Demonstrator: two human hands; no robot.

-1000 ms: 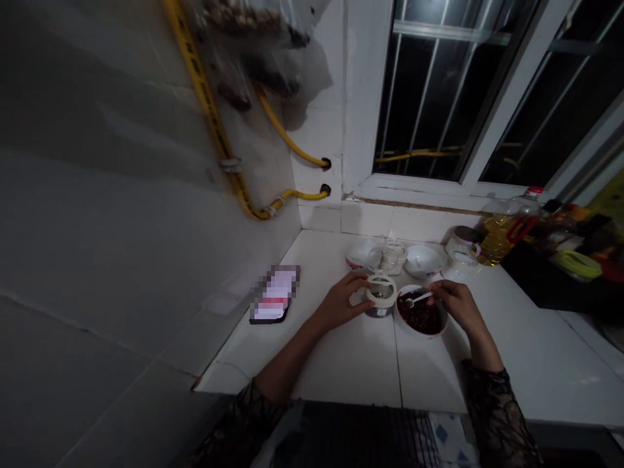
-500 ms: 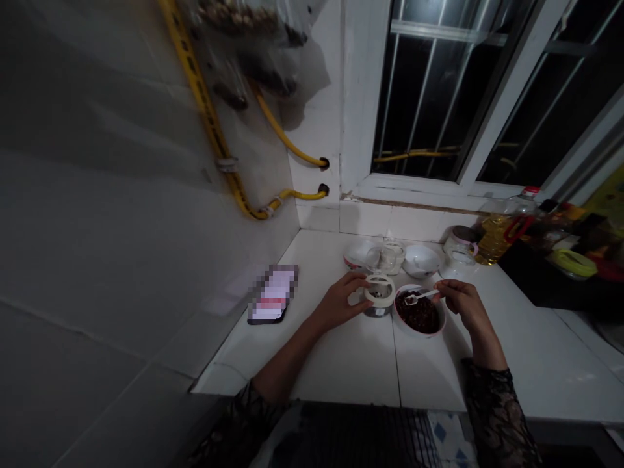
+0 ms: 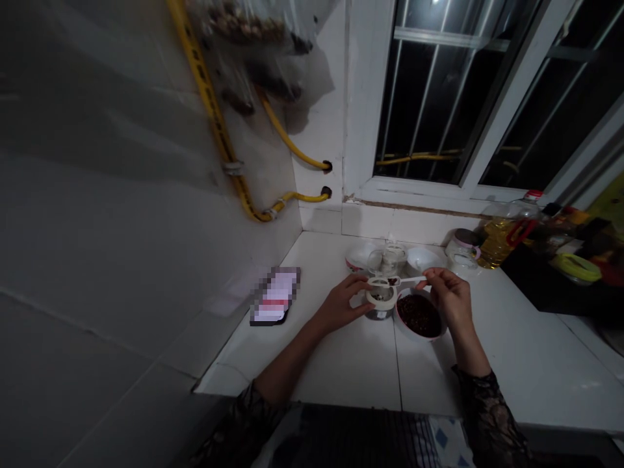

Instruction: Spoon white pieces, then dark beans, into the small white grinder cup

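My left hand (image 3: 345, 304) is closed around the left side of a small glass jar (image 3: 381, 314) with a cream rim, its fingers on the rim and lid. Some dark and pale contents show through the jar's opening. My right hand (image 3: 449, 296) pinches the handle of a small white spoon (image 3: 410, 279). The spoon's bowl, with a little dark red stuff in it, is over the jar's far rim. Just right of the jar stands a bowl (image 3: 420, 316) of dark red chili sauce, partly under my right hand.
Behind the jar are a white bowl (image 3: 359, 255), a clear glass jar (image 3: 392, 257) and another white bowl (image 3: 423, 259). A lidded jar (image 3: 462, 249), an oil bottle (image 3: 509, 231) and a dark box (image 3: 529, 279) of condiments stand right. A phone (image 3: 275, 296) lies left.
My right hand has lifted the spoon out of the chili sauce and moved it left, over the jar's rim. My left hand keeps its hold on the jar.
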